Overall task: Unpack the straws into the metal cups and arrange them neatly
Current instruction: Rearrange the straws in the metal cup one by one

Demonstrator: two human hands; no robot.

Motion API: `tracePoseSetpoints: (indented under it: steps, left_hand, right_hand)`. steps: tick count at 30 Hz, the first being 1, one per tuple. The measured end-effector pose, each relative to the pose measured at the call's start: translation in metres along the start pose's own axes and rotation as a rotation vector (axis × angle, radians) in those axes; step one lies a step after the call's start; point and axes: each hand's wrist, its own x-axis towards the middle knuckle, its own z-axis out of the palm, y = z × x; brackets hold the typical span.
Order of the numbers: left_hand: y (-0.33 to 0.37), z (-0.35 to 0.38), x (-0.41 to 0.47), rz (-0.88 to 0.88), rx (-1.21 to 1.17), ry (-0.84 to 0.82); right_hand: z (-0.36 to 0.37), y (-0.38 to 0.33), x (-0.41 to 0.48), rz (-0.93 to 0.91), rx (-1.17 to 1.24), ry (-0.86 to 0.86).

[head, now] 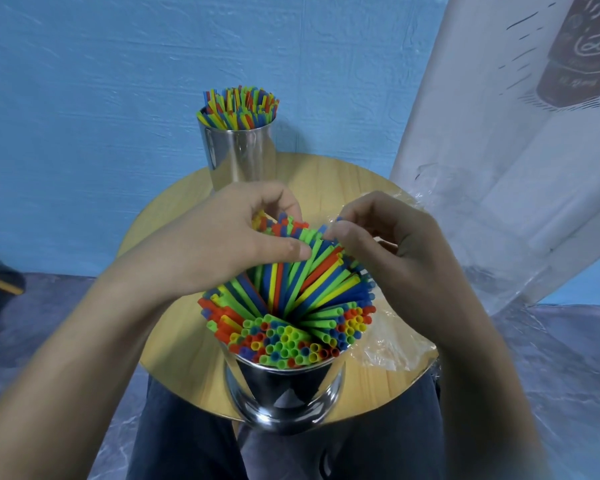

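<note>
A shiny metal cup (pixel 284 393) stands at the near edge of the round wooden table (pixel 174 341), packed with coloured straws (pixel 291 306) that fan outward. My left hand (pixel 229 237) curls its fingers and thumb around the far straw tops. My right hand (pixel 388 244) pinches straws on the right side of the same bunch, beside the left hand. A second metal cup (pixel 239 157) stands at the table's far edge, filled with upright coloured straws (pixel 239 107).
Crumpled clear plastic wrapping (pixel 392 344) lies on the table to the right of the near cup. A white banner (pixel 499 150) leans at the right. A blue wall is behind the table, and my dark-trousered legs are below it.
</note>
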Motion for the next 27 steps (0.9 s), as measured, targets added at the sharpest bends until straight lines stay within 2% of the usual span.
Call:
tracePoseSetpoints:
  steps: [5, 14, 27]
  left_hand:
    - [0.0008, -0.0002, -0.0015, 0.001, 0.031, 0.003]
    - [0.0083, -0.0032, -0.0005, -0.044, 0.118, -0.103]
    - [0.0066, 0.0001, -0.0026, -0.045, 0.171, 0.011]
  right_hand:
    - [-0.0018, 0.0016, -0.0020, 0.008, 0.029, 0.084]
    - [-0.0019, 0.0023, -0.0021, 0.015, 0.066, 0.083]
    - [-0.0004, 0.0061, -0.0044, 0.019, 0.082, 0.132]
